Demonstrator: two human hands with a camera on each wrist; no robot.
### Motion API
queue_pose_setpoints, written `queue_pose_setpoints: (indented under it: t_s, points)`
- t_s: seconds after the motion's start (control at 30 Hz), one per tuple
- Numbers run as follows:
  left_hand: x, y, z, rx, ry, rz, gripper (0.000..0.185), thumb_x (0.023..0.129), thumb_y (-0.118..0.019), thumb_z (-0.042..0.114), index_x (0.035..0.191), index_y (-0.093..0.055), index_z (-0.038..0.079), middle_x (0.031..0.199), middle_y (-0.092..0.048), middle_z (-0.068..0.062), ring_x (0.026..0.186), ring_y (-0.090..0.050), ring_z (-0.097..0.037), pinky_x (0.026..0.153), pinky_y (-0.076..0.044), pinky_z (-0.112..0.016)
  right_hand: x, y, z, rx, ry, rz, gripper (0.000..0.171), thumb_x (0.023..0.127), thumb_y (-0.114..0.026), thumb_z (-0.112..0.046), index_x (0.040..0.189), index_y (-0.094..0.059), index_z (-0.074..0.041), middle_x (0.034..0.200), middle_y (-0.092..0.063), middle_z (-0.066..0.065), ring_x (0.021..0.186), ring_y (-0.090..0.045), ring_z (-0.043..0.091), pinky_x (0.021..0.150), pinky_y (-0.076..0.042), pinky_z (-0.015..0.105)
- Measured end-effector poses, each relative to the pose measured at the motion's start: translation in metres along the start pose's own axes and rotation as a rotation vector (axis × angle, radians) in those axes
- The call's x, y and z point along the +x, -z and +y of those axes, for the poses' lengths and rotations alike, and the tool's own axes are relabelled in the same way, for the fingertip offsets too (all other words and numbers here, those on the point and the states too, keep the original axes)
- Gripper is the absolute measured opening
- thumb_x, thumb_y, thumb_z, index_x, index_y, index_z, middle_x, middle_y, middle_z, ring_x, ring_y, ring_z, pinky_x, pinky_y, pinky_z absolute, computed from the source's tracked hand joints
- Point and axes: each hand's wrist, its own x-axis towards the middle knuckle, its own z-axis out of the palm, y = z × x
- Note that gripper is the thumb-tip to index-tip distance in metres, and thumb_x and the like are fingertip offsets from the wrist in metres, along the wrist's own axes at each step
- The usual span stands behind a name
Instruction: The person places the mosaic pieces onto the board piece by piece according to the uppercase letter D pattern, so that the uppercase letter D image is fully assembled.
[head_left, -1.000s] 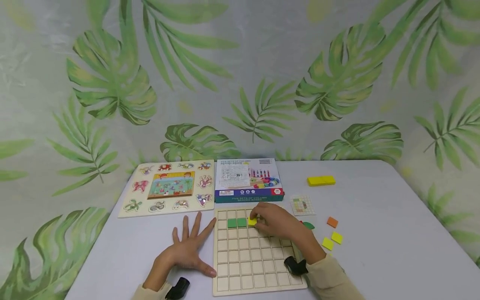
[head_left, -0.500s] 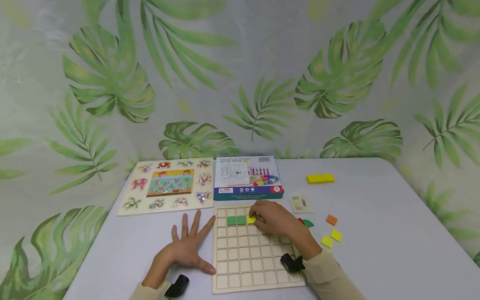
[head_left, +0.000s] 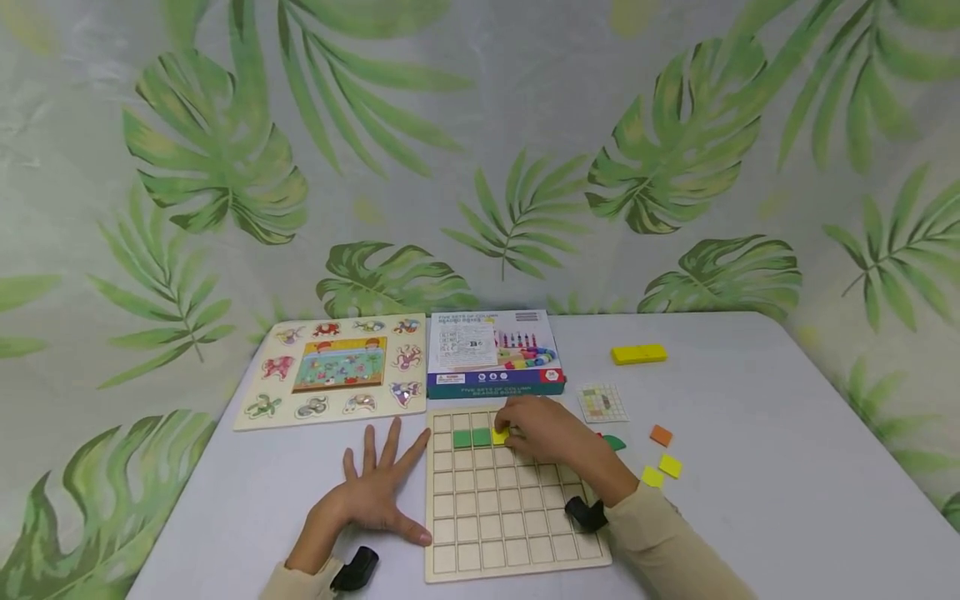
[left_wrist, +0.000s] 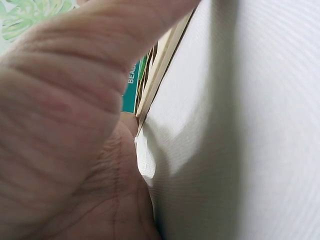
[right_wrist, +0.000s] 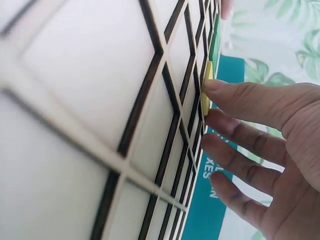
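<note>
A wooden grid board lies on the table in the head view. Two green square tiles sit side by side in its second row from the back. In the cell to their right is a yellow square tile, pinched by the thumb and fingertips of my right hand. The right wrist view shows the thumb tip on that yellow tile, with the other fingertips close by at the board. My left hand lies palm down with fingers spread, index and thumb tips at the board's left edge.
Behind the board stand a bead-toy box and a sea-animal peg puzzle. To the right lie a pattern card, an orange tile, yellow tiles, a green rounded piece partly behind the right arm, and a yellow block.
</note>
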Motion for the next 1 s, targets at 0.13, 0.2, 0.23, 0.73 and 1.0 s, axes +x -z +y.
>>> queue_pose_setpoints:
  t_s: [0.13,0.2,0.23,0.73,1.0]
  points:
    - [-0.001,0.001,0.001,0.003,0.001,0.001,0.142,0.05,-0.088,0.071,0.162,-0.01,0.03,0.165,0.022,-0.02,0.141,0.035,-0.052,0.101,0.025,-0.077,-0.004,0.002,0.002,-0.038,0.049,0.012,0.016,0.091,-0.074,-0.019,0.106,-0.077,-0.015,0.107,-0.07,0.001,0.099,-0.065,0.019,0.086,-0.056,0.038]
    - [-0.001,0.002,0.001,0.009,0.004,0.0,0.143,0.049,-0.087,0.072,0.162,-0.009,0.032,0.165,0.023,-0.019,0.141,0.036,-0.051,0.101,0.026,-0.076,-0.007,0.002,0.004,-0.051,0.064,0.01,0.018,0.092,-0.073,-0.02,0.108,-0.077,-0.014,0.108,-0.07,0.002,0.103,-0.065,0.021,0.088,-0.055,0.042]
    - [-0.001,0.002,0.002,0.016,0.009,-0.007,0.143,0.049,-0.087,0.072,0.162,-0.008,0.032,0.165,0.024,-0.018,0.141,0.037,-0.05,0.102,0.027,-0.075,-0.008,0.003,0.004,-0.052,0.067,0.007,0.019,0.092,-0.072,-0.02,0.109,-0.077,-0.014,0.109,-0.069,0.003,0.104,-0.064,0.022,0.089,-0.055,0.043]
    - [-0.004,0.004,0.009,0.024,0.02,0.003,0.14,0.053,-0.092,0.06,0.162,-0.012,0.026,0.164,0.02,-0.023,0.141,0.032,-0.056,0.102,0.02,-0.08,-0.025,0.005,0.003,-0.037,0.055,0.012,0.02,0.096,-0.067,-0.02,0.115,-0.074,-0.014,0.116,-0.066,0.006,0.109,-0.06,0.027,0.091,-0.052,0.047]
    - [-0.006,0.005,0.011,0.031,0.017,0.008,0.14,0.054,-0.092,0.059,0.162,-0.011,0.025,0.164,0.019,-0.025,0.141,0.031,-0.057,0.101,0.018,-0.081,-0.049,0.014,0.009,-0.095,0.03,0.019,0.025,0.096,-0.069,-0.025,0.117,-0.072,-0.014,0.117,-0.066,0.005,0.11,-0.06,0.025,0.091,-0.052,0.044]
